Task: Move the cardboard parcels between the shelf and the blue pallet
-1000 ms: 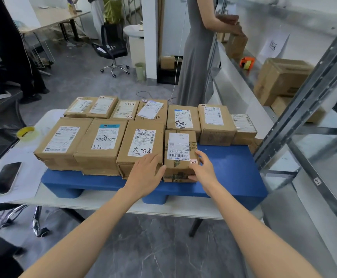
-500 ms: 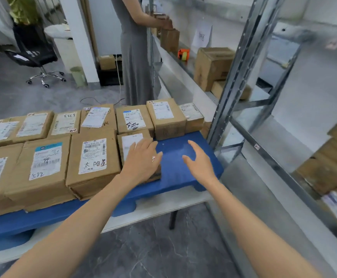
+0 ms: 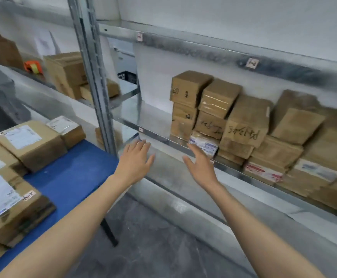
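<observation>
Setting: grey metal shelf (image 3: 157, 125) against a white wall; blue pallet (image 3: 71, 177) at your left.
Shelf parcels (image 3: 243, 125): stacked tight, marked faces outward, likely for reading. Too blurred to count; a dozen or more.
Pallet parcels (image 3: 29, 143): five in view, flat, labels up.
Hands: your left hand (image 3: 135, 159) and right hand (image 3: 199, 165) are both empty, fingers spread before the shelf edge, apparently reaching.

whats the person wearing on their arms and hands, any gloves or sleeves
Nothing shows on them. The left hand and right hand are bare, with no gloves, and no ring can be made out. The left forearm and right forearm are uncovered down to the picture's edge: no sleeve, watch or bracelet in view.
</observation>
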